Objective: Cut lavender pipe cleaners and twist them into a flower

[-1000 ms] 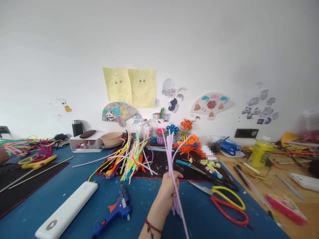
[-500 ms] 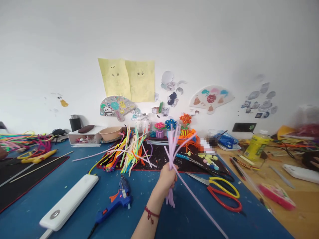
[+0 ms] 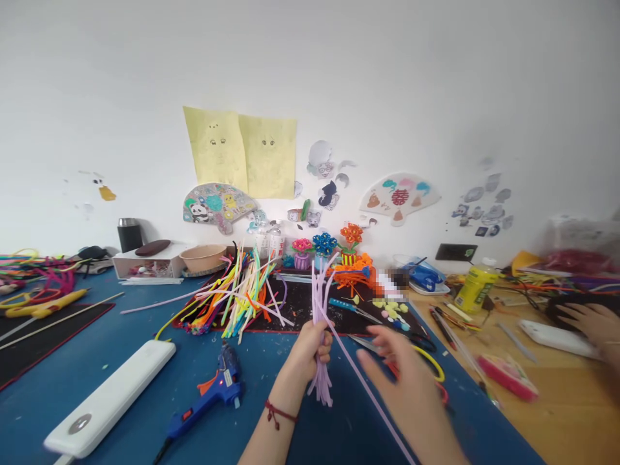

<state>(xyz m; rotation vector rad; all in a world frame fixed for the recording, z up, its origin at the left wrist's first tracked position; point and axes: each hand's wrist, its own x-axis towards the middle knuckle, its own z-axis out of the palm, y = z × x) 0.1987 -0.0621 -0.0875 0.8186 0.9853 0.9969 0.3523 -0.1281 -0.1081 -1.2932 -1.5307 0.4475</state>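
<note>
My left hand (image 3: 314,349) is closed around a bunch of lilac pipe cleaners (image 3: 320,384), held upright over the blue mat (image 3: 349,426). Their tips fan out above the fist and their cut ends hang below it. One long lilac pipe cleaner (image 3: 365,384) slants from the bunch down to the lower right. Just right of it hovers my right hand (image 3: 404,381), fingers apart and holding nothing, slightly blurred. Behind that hand lie scissors (image 3: 438,365) with yellow and red handles, partly hidden.
A blue glue gun (image 3: 213,394) and a white power strip (image 3: 113,394) lie to the left. Behind them is a heap of coloured pipe cleaners (image 3: 249,290). Pipe-cleaner flowers (image 3: 324,244) stand by the wall. At far right another person's hand (image 3: 593,323) rests near a white device (image 3: 557,339).
My right hand has come into view from the lower right, near the bunch. The view has shifted slightly right. Another person's hand now shows at the right edge.
</note>
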